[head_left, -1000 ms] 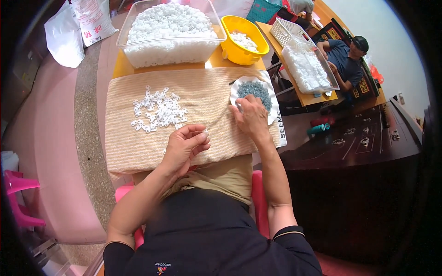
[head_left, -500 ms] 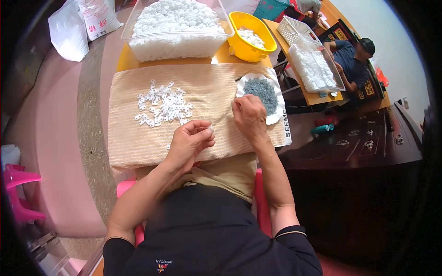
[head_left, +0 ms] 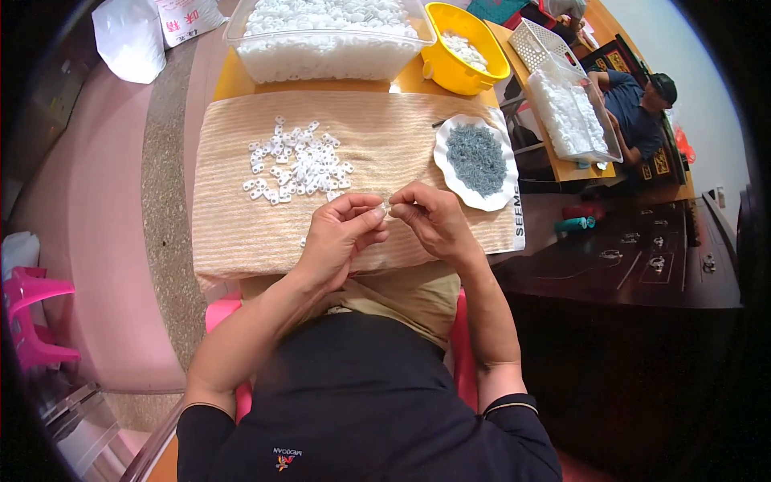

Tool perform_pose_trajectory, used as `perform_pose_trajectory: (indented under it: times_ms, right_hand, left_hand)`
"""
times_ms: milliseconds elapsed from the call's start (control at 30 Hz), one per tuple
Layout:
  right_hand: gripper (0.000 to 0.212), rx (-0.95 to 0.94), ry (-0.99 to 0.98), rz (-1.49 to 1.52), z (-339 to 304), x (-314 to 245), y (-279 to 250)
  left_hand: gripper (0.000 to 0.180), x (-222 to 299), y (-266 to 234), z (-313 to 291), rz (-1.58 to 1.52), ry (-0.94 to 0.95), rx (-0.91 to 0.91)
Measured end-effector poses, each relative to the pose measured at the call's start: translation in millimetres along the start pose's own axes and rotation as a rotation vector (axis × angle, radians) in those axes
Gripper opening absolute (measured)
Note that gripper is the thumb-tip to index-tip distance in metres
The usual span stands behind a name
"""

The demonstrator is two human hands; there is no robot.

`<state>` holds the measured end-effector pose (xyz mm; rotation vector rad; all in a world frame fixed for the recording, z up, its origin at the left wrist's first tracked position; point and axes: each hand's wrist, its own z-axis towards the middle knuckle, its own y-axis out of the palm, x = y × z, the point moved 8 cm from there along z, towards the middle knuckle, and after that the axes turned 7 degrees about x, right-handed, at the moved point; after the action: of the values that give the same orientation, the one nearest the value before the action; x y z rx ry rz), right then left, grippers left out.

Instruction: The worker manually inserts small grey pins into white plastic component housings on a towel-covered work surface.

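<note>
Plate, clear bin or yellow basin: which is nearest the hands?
The white, wavy-rimmed plate of grey pieces. It alone sits on the striped cloth; the clear bin and yellow basin stand farther off, beyond its far edge.

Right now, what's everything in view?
Pieces: many, white, towel's left
Small bits: many, blue-grey, on plate
Plate: one, white, towel's right
Towel: one, beige, near table
Tubs: two, clear, both tables
Basin: one, yellow, near table
Basket: one, white, far table
Tables: two, yellow, centre, upper right
Sacks: two, white, upper left
Stool: one, pink, left
Furniture: one, dark, right
Co-workers: two, blue and grey tops, upper right
Left hand: one, bare, centre
Right hand: one, bare, centre
</note>
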<state>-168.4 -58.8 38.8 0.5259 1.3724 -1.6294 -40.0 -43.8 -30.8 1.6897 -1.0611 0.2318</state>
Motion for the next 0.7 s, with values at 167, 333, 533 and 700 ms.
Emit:
perform_pose_trajectory:
  times_ms: [167,333,533,700]
  right_hand:
    - [0.010,-0.066,0.115,0.009,-3.7,3.8,2.4]
    - [0.010,-0.089,0.130,0.020,-4.9,3.1,3.6]
    - [0.010,-0.070,-0.023,-0.021,-4.4,-9.2,3.8]
    - [0.008,-0.030,-0.056,0.059,-5.0,-14.4,5.5]
  left_hand:
    - [0.014,1.7,2.0,-1.2,0.068,0.002,0.013]
    - [0.015,1.7,3.1,0.0,0.139,0.023,-0.043]
    - [0.012,2.3,3.6,-1.2,0.054,-0.050,-0.030]
    - [0.010,4.5,2.7,-0.4,0.048,-0.064,-0.037]
